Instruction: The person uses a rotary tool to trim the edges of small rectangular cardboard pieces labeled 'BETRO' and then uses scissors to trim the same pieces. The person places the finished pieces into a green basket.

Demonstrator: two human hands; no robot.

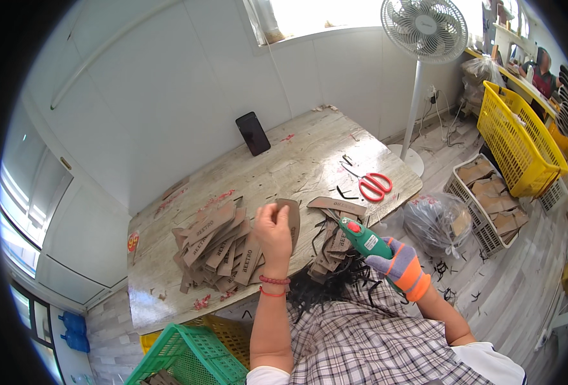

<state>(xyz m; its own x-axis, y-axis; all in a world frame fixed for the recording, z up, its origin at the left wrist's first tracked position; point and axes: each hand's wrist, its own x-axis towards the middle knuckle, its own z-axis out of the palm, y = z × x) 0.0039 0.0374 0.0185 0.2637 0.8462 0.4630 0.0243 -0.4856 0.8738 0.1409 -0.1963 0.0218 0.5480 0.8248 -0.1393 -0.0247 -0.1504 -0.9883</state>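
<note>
My bare left hand point(273, 232) is over the table with its fingers curled in a pinch at a flat brown piece point(293, 226), partly hidden behind the hand. In an orange and purple work glove, my right hand point(403, 268) grips a green handheld power tool point(365, 239) with a red button; its tip points to the upper left. Left of my left hand lies a loose heap of brown printed pieces point(215, 247). Under the tool's tip is a smaller pile of similar pieces point(330, 249). Black strips point(313, 292) gather at the table edge and on my plaid apron.
Red-handled scissors point(375, 187) and a black phone point(253, 133) are on the worn table point(216, 181). A green crate point(181, 359) stands at lower left. Rightward are a plastic bag point(437, 221), a white crate point(480, 218), a yellow basket point(518, 144) and a standing fan point(419, 83).
</note>
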